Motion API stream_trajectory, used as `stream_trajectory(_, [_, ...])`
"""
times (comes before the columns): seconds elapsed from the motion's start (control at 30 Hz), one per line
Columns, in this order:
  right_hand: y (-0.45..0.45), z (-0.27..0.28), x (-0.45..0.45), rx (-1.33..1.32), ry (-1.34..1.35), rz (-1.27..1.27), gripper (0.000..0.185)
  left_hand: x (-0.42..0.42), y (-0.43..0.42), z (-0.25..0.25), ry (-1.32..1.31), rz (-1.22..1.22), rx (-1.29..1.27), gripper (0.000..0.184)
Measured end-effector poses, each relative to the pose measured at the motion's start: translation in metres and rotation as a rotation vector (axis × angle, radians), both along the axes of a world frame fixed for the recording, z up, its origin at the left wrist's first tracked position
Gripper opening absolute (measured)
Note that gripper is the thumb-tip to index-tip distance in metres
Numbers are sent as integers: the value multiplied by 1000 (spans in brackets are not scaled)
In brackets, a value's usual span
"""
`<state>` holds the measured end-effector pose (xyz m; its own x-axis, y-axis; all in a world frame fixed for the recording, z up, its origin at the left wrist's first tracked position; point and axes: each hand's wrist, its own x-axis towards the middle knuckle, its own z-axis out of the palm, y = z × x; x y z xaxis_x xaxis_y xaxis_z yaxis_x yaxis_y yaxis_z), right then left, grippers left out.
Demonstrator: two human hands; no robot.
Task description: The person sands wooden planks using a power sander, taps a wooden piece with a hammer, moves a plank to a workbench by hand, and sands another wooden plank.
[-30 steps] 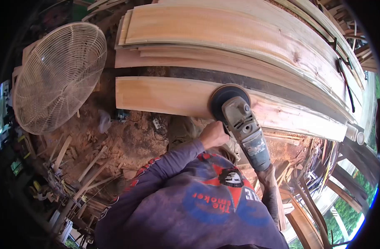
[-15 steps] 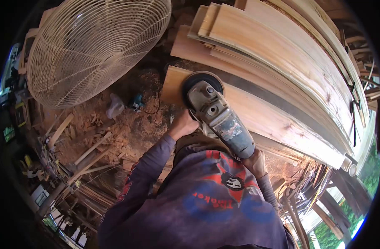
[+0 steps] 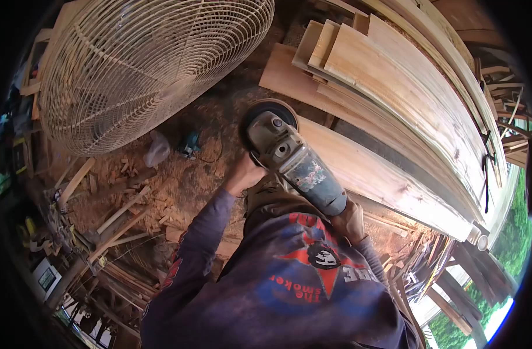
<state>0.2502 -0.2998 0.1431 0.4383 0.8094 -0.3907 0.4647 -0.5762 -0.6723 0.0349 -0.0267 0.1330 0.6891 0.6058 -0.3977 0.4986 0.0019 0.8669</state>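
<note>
A grey-blue power sander (image 3: 303,166) with a round dark disc (image 3: 269,119) lies across the left end of a long pale board (image 3: 359,163). My left hand (image 3: 244,174) is closed on the sander's side handle, close to the disc. At the rear end of the sander's body, my right hand (image 3: 350,221) is wrapped round the grip, its fingers partly hidden. The disc covers the board's left end.
A large wire-caged fan (image 3: 155,75) stands at the upper left. Stacked boards (image 3: 405,81) lie beyond the long board. On the debris-strewn floor are a plastic bag (image 3: 157,149), a small teal tool (image 3: 190,144) and wood offcuts (image 3: 123,209).
Both hands and the sander have moved left along the board to its end. The view has shifted, and the fan looks larger and nearer.
</note>
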Motion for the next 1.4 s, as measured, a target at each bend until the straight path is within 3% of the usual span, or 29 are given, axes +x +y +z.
stream_trajectory(0.23, [-6, 4, -7, -44, -44, -48, 49, 2, 3, -3, 57, -102, 16, 50])
stream_trajectory(0.33, [-13, 18, -6, -94, -33, -94, 45, 10, -8, -16, 118, -158, 32, 38])
stream_trajectory(0.43, [-34, -7, -15, -169, -1, -101, 44, 2, -12, -36, -41, -169, -122, 42])
stream_trajectory(0.57, [-33, -32, -30, -130, -9, -202, 43, 9, 4, -71, -147, -288, -39, 34])
stream_trajectory(0.67, [-28, -27, -42, -120, -16, -280, 40, 6, -1, -96, 47, -378, -133, 31])
stream_trajectory(0.77, [-33, -33, -56, -145, -19, -355, 38, 19, 11, -75, 217, -516, -22, 32])
stream_trajectory(0.93, [-57, -34, -56, -200, -38, -425, 41, 43, -25, -123, 190, -436, -83, 34])
stream_trajectory(0.97, [-33, -51, -75, -189, -40, -453, 41, 26, -6, -149, 183, -446, -93, 34])
stream_trajectory(1.03, [-37, -61, -85, -228, -9, -492, 42, 35, -1, -137, 177, -429, -92, 33])
stream_trajectory(1.4, [-72, -128, -141, -221, -31, -695, 36, 67, -1, -203, 197, -721, -150, 35])
